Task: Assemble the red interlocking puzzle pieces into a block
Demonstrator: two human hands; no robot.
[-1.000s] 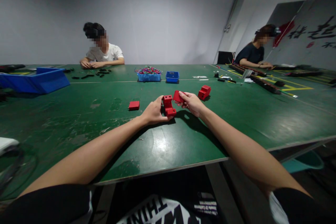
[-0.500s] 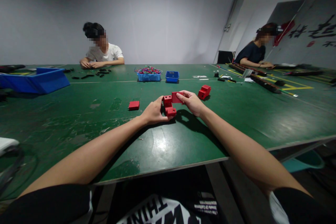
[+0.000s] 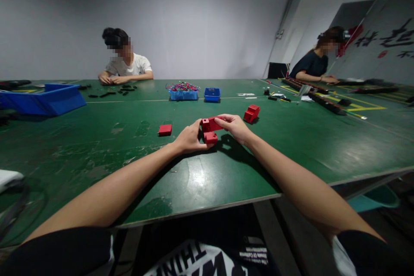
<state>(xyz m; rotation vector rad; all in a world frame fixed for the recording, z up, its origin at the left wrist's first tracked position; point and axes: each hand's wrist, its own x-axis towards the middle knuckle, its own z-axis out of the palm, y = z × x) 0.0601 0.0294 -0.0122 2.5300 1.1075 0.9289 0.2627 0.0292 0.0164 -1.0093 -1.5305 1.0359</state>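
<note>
My left hand (image 3: 189, 139) is closed round a red block with holes (image 3: 210, 137), held just above the green table. Between the thumb and fingers of my right hand (image 3: 236, 128) is a flat red plate (image 3: 216, 124). Its left end overlaps the upper part of the block; whether the two are joined I cannot tell. On the table to the left lies a flat red piece (image 3: 164, 130). Beyond my right hand stands another red block, stepped in shape (image 3: 251, 113).
Farther back are a blue bin of coloured wires (image 3: 183, 94) and a small blue bin (image 3: 212, 94). A large blue bin (image 3: 48, 99) stands at the left. Two people sit at the table's far side, one with small black parts (image 3: 124, 90) nearby.
The red plate has moved slightly left and down, onto the upper part of the block. My right hand has shifted with it; my left hand has hardly moved.
</note>
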